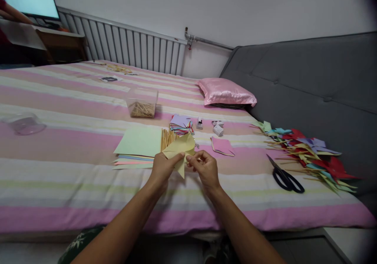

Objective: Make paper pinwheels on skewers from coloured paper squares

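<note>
My left hand [163, 168] and my right hand [206, 169] both pinch a folded pale yellow paper piece [180, 148] above the striped bedsheet [73, 177]. The left fingers grip its lower left fold; the right fingertips pinch near its centre. Just behind it lie a stack of coloured paper sheets [138, 146] with a light green one on top, a bundle of thin wooden sticks [166, 137], and a pile of small cut paper squares [180, 124].
Black scissors [286, 177] lie to the right, beside a heap of finished paper pinwheels on sticks [309, 156]. A clear box of sticks [142, 103], a pink pillow [226, 92], a small pink paper stack [222, 145], a glue container [218, 129] and a clear lid [25, 123] rest on the bed.
</note>
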Demonstrator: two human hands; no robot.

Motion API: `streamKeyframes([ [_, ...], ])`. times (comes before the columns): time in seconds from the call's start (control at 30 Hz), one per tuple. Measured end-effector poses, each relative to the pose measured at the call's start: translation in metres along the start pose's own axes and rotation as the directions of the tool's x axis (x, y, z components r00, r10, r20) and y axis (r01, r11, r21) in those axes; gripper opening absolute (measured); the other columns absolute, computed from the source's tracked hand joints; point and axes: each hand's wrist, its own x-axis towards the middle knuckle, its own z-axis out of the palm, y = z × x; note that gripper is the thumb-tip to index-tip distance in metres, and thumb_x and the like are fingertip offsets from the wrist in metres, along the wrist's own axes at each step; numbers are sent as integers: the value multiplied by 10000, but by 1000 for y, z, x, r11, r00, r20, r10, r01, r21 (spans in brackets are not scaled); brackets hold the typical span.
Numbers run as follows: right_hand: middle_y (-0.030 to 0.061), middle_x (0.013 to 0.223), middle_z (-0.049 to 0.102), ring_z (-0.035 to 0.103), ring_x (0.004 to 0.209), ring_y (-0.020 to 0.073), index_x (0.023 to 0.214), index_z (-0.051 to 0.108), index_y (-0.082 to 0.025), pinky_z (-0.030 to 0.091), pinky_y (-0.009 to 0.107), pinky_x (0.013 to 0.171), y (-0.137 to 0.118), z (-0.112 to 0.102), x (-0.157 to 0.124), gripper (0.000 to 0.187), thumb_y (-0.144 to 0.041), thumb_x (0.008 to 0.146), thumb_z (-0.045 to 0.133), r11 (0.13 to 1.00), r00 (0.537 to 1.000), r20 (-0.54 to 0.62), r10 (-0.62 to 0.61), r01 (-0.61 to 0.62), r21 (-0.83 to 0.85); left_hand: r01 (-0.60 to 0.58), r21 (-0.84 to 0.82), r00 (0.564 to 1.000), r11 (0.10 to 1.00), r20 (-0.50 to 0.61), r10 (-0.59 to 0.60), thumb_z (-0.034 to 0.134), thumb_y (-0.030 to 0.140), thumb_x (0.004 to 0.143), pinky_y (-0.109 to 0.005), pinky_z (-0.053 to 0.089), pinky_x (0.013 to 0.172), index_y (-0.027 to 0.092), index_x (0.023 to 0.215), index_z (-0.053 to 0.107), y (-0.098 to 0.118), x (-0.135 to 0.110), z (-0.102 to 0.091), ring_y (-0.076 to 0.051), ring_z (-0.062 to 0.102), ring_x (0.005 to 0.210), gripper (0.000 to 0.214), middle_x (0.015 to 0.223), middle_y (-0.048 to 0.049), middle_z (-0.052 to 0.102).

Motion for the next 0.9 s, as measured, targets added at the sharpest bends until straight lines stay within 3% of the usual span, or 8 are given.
streamKeyframes([
  [0.1,-48,662,619,628,581,128,809,453,-218,476,221,518,4,3,-1,427,-347,584,792,995,998,-65,-15,22,102,33,-83,999,996,-4,-33,743,237,593,-244,480,627,121,931,706,0,-2,4,-163,635,685,360,818,-54,727],
  [0.23,-39,692,635,603,582,110,1042,454,-194,497,231,568,7,8,-3,597,-309,572,803,976,992,-108,59,-34,216,74,-145,997,987,-9,-76,746,213,577,-235,484,635,113,902,708,-1,-5,9,-161,639,691,342,796,-51,733],
  [0.47,12,785,691,640,625,151,1141,442,-186,512,274,606,5,7,-2,696,-297,555,802,952,988,-96,123,-90,294,98,-126,995,987,-4,-99,765,240,561,-242,483,640,134,870,715,-5,-11,14,-166,643,706,331,817,-44,736],
  [0.73,-31,671,650,553,494,111,1173,471,-167,433,229,501,3,-17,11,696,-243,556,782,918,952,74,296,-305,253,200,101,972,975,104,-210,780,317,571,-229,423,522,106,751,727,12,-4,-5,-133,577,571,282,699,-68,696],
  [0.9,-47,620,620,524,481,95,1213,489,-153,398,206,480,-3,-22,10,708,-190,563,766,926,939,165,303,-331,183,230,219,955,948,136,-263,761,359,586,-236,407,510,88,684,726,21,-4,-12,-157,591,554,290,652,-90,692],
])
